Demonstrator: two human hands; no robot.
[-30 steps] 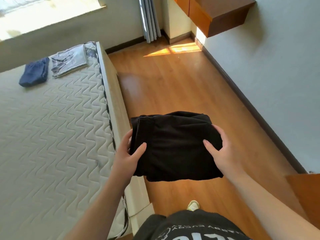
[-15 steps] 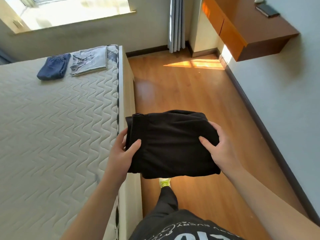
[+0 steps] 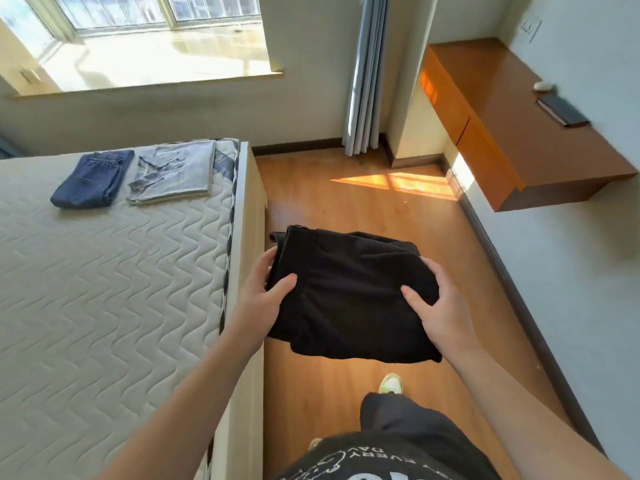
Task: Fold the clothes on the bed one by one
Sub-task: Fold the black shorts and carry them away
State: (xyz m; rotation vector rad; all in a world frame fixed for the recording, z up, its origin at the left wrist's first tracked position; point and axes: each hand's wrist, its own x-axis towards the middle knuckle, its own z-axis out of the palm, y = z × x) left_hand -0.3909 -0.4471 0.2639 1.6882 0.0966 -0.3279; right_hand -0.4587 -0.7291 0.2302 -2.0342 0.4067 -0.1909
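A folded black garment [image 3: 349,292] hangs in the air over the wooden floor, just right of the bed. My left hand [image 3: 261,299] grips its left edge, thumb on top and fingers underneath. My right hand [image 3: 438,306] grips its right edge the same way. On the quilted mattress [image 3: 104,289], near the far right corner, lie a folded dark blue garment [image 3: 91,178] and a folded light grey garment [image 3: 176,171], side by side.
The bed's pale frame [image 3: 247,216] runs along the mattress edge beside my left arm. A wooden wall-mounted desk [image 3: 512,133] juts out at the right, with a dark flat object on it. A grey curtain [image 3: 367,74] hangs by the window. My leg and shoe [image 3: 391,384] are on the floor.
I have walked forward along the bed with the black garment held in both hands. The folded clothes at the far end and the desk now appear nearer.
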